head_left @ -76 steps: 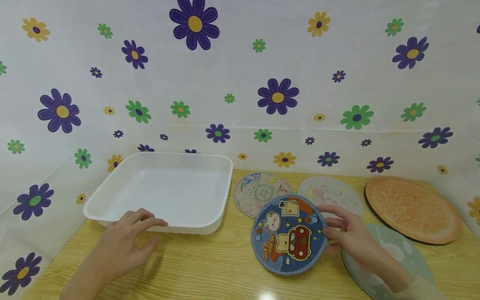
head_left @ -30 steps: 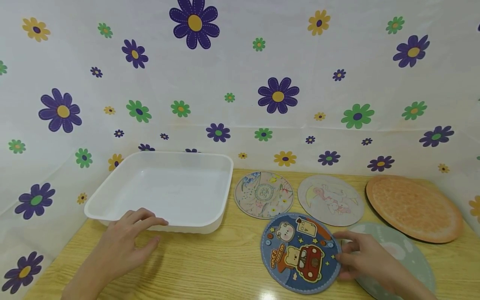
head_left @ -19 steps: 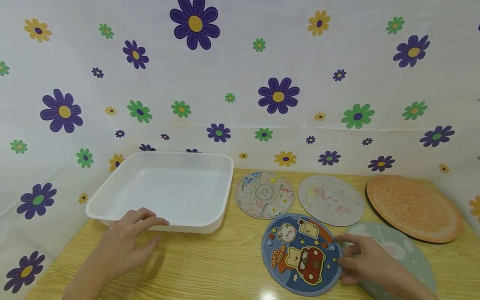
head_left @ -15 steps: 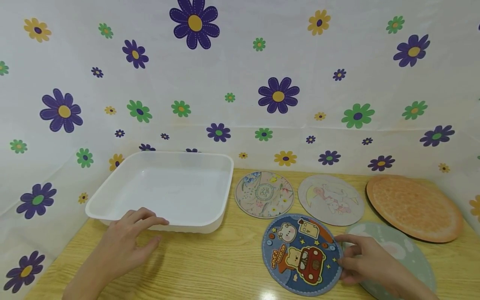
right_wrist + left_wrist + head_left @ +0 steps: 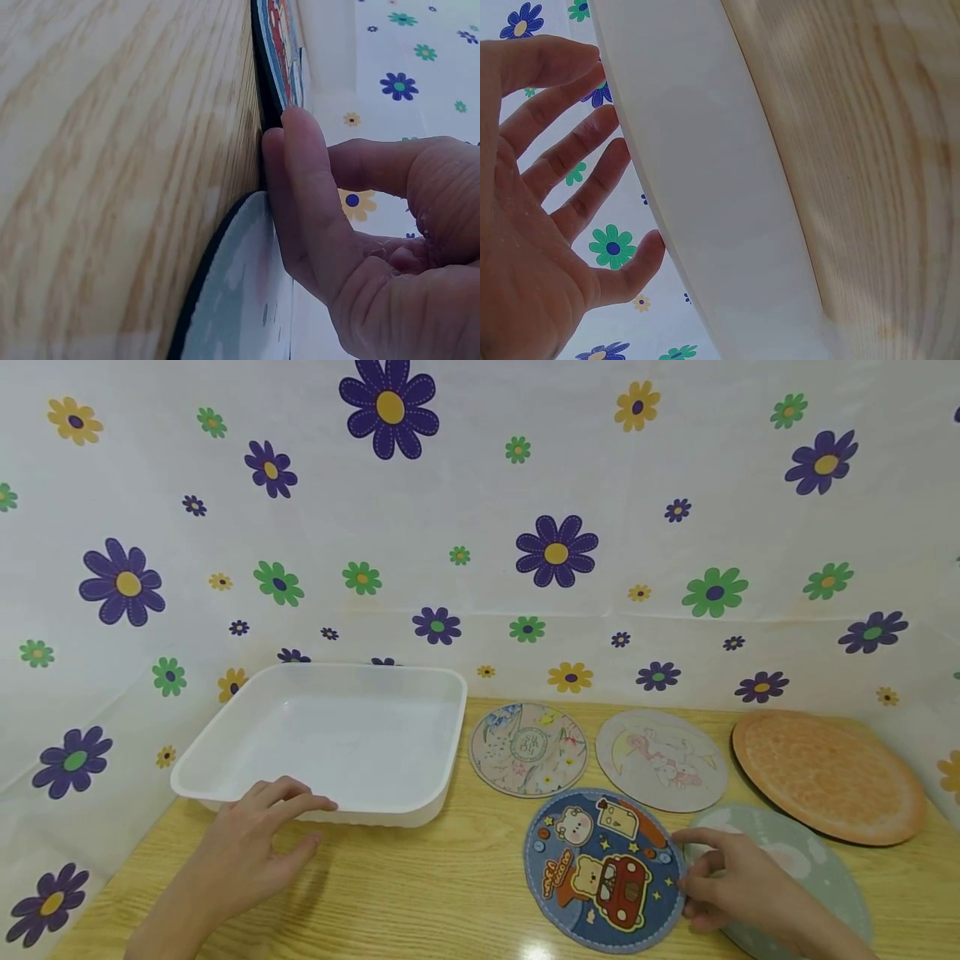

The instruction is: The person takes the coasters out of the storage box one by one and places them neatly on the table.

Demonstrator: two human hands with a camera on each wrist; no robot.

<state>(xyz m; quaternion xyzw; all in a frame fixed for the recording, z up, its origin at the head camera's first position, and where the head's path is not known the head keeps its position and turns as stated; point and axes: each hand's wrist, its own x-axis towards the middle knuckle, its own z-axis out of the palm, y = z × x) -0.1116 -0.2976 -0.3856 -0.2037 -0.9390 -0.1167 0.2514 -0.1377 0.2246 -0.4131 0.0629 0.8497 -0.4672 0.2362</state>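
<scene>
A round blue mouse pad (image 5: 592, 881) printed with cartoon animals and a red car lies flat on the table, right of centre. At its right edge my right hand (image 5: 738, 881) holds on with thumb and bent fingers. In the right wrist view its fingertips (image 5: 300, 124) meet the rim of the pad, and part of the thumb is hidden. My left hand (image 5: 243, 847) is relaxed at the front rim of a white plastic tray (image 5: 442, 797). The left wrist view has its spread fingers (image 5: 604, 165) along the tray's edge, gripping nothing.
Behind the blue pad lie a floral round pad (image 5: 528, 750) and a pale unicorn pad (image 5: 660, 760). A large orange pad (image 5: 832, 777) is at the right, overlapping a pale green pad (image 5: 825, 877) partly under my right arm. A flowered curtain (image 5: 465, 485) borders the wooden table (image 5: 405, 893).
The blue mouse pad, tilted up in my right hand at first, has come down flat, a little to the right and nearer. Over the last half second little moves. My left hand stays put.
</scene>
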